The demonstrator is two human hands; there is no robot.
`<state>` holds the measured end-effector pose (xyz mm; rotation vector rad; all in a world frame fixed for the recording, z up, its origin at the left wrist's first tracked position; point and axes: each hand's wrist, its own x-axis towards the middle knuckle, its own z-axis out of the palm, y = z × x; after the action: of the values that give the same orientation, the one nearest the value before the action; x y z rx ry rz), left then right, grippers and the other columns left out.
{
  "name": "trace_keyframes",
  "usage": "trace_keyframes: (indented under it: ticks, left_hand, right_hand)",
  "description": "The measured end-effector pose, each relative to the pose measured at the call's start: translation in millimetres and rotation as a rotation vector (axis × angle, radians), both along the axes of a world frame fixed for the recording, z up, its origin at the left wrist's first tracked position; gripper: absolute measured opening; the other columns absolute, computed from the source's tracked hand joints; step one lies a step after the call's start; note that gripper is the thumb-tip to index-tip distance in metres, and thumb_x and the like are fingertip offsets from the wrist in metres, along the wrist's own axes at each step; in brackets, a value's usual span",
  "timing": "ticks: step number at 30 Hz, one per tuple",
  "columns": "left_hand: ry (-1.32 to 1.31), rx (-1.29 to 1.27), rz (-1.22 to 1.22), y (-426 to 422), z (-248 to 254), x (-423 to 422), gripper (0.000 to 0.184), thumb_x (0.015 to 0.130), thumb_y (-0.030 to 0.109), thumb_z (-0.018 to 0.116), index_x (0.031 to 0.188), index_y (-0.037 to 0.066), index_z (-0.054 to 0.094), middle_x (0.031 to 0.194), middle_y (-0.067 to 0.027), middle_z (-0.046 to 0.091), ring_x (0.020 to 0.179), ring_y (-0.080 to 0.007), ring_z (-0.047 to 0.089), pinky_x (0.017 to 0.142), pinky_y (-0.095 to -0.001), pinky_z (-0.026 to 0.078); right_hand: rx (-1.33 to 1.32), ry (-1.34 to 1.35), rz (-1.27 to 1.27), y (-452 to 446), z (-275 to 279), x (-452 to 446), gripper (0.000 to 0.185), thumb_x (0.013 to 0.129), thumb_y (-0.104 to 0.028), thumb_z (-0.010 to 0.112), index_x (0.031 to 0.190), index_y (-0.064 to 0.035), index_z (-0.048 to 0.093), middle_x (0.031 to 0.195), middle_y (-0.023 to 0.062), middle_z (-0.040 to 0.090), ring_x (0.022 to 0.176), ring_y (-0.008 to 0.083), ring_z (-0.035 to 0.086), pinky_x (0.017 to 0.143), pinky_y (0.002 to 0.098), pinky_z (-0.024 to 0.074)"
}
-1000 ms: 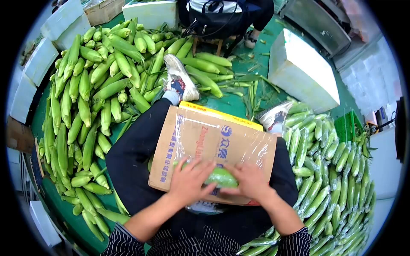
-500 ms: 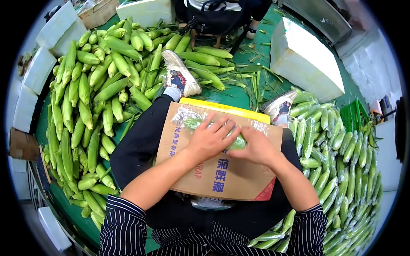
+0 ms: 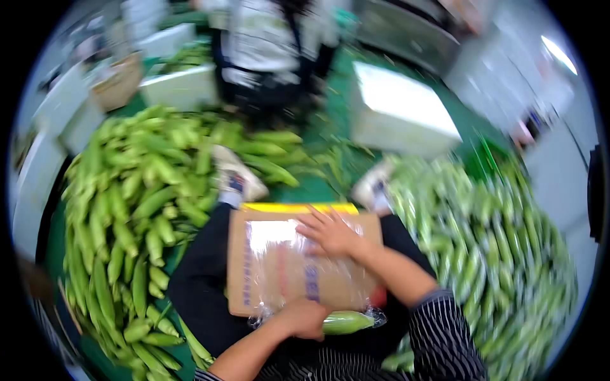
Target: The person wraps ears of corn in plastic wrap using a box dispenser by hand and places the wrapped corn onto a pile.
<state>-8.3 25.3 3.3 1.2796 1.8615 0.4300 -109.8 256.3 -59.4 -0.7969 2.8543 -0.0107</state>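
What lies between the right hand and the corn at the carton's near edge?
The carton, partly covered by clear film; the head view shows this.

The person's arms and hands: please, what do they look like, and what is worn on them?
Both the left hand and the right hand are without gloves. The right sleeve is dark with thin pale stripes, ending on the forearm; the left sleeve barely shows. No watch is visible; blur hides finer details.

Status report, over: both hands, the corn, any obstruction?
Left hand at corn cob, grip unclear. Right hand spread on cardboard box. Plastic film over box; no obstruction seen.
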Motion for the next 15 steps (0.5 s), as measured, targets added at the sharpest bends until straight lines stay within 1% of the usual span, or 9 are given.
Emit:
trace_keyframes:
  ticks: [1,3,4,5,6,7,10,13,15]
  left_hand:
    - [-0.039,-0.01,-0.12,-3.8,-19.2,12.9,0.053,0.073,0.034,0.083,0.118,0.008,0.068,0.102,-0.0191,0.076,0.103,-0.0391,0.072,0.088,-0.051,0.056]
    - [-0.242,-0.172,-0.311,-16.0,-32.6,55.2,0.055,0.073,0.033,0.083,0.122,0.011,0.068,0.108,-0.0149,0.075,0.099,-0.037,0.071,0.089,-0.0471,0.055]
    - [-0.33,0.016,-0.296,-29.9,-77.5,82.8,0.052,0.075,0.031,0.082,0.12,0.01,0.068,0.107,-0.015,0.075,0.101,-0.0361,0.07,0.09,-0.0463,0.055]
    - [-0.429,0.197,-0.257,-44.1,-110.5,95.4,0.049,0.076,0.03,0.081,0.118,0.008,0.068,0.106,-0.0151,0.075,0.102,-0.0351,0.07,0.091,-0.0456,0.055]
    - [-0.452,0.027,-0.151,-45.7,-78.0,82.1,0.048,0.076,0.028,0.082,0.118,0.008,0.069,0.11,-0.015,0.074,0.111,-0.0322,0.065,0.098,-0.042,0.052]
    - [-0.623,-0.092,0.076,-60.5,-75.6,80.3,0.052,0.075,0.029,0.084,0.122,0.01,0.07,0.115,-0.016,0.073,0.116,-0.033,0.064,0.099,-0.0402,0.052]
    - [-0.363,0.2,0.208,-76.2,-46.7,76.4,0.068,0.072,0.04,0.091,0.13,0.011,0.069,0.108,-0.0159,0.074,0.102,-0.0341,0.071,0.092,-0.0412,0.057]
    - [0.235,0.074,0.233,-101.4,-11.0,72.7,0.078,0.066,0.048,0.094,0.128,0.008,0.069,0.104,-0.017,0.075,0.097,-0.033,0.074,0.089,-0.0422,0.059]
    - [0.262,0.507,0.481,-112.9,-20.6,60.3,0.082,0.062,0.054,0.093,0.123,0.005,0.07,0.104,-0.0172,0.075,0.095,-0.0312,0.076,0.087,-0.0425,0.06]
  right_hand:
    - [-0.097,-0.012,-0.046,-2.8,3.5,3.2,0.075,0.1,-0.063,0.053,0.163,-0.0227,0.039,0.174,0.0035,0.024,0.161,0.0348,0.017,0.124,0.0677,0.0194]
    - [-0.321,0.04,-0.097,-4.2,-28.0,15.4,0.072,0.1,-0.05,0.061,0.16,-0.0143,0.042,0.171,0.0119,0.028,0.158,0.0336,0.024,0.125,0.0596,0.0248]
    - [-0.415,0.014,-0.07,-18.7,-9.2,38.4,0.071,0.092,-0.048,0.072,0.148,-0.0082,0.054,0.155,0.0184,0.05,0.149,0.0353,0.041,0.119,0.0589,0.0328]
    - [-0.459,-0.201,-0.106,-34.4,28.3,79.8,0.071,0.086,-0.048,0.077,0.141,-0.0073,0.058,0.144,0.019,0.057,0.143,0.0357,0.047,0.116,0.0599,0.0348]
    - [-0.5,-0.416,-0.116,-50.2,60.5,122.4,0.071,0.08,-0.049,0.081,0.134,-0.0064,0.062,0.133,0.0196,0.065,0.137,0.0361,0.053,0.114,0.061,0.0367]
    - [-0.507,-0.555,-0.095,-54.8,72.5,160.3,0.075,0.082,-0.05,0.08,0.139,-0.0085,0.055,0.129,0.0199,0.065,0.131,0.0378,0.056,0.107,0.0595,0.0417]
    - [-0.541,-0.87,-0.206,-63.2,50.3,276.5,0.09,0.088,-0.054,0.077,0.157,-0.0149,0.035,0.118,0.0209,0.066,0.11,0.0428,0.068,0.089,0.055,0.0567]
    - [-1.016,-0.791,-0.516,-61.1,6.5,334.4,0.081,0.088,-0.046,0.081,0.15,-0.0078,0.045,0.122,0.0202,0.067,0.112,0.0421,0.067,0.095,0.0504,0.0543]
    - [-1.11,-0.791,-0.522,-36.5,26.7,320.0,0.073,0.088,-0.042,0.083,0.144,-0.0049,0.052,0.129,0.0197,0.068,0.119,0.0364,0.067,0.102,0.0437,0.0529]
